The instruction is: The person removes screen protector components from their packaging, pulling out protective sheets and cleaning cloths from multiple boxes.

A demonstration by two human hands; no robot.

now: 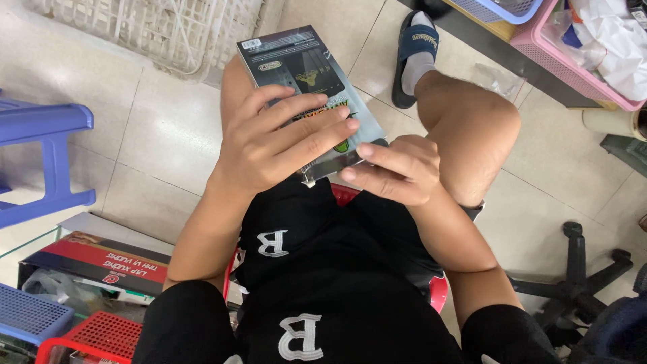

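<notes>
A flat dark retail package point(296, 67) with a glossy grey face rests above my knees, tilted away from me. My left hand point(269, 141) lies across its near half, fingers spread over the front and gripping it. My right hand point(397, 168) pinches the package's near right corner with fingertips and thumb. I am seated, in black shorts, on a red stool point(437, 291). The lower edge of the package is partly hidden under my fingers.
A blue plastic stool point(47, 148) stands at the left. A white plastic crate point(168, 27) sits ahead. A pink basket point(573, 61) with white cloth is at top right. Red and blue baskets and a box lie at bottom left; an office chair base point(579, 276) is at right.
</notes>
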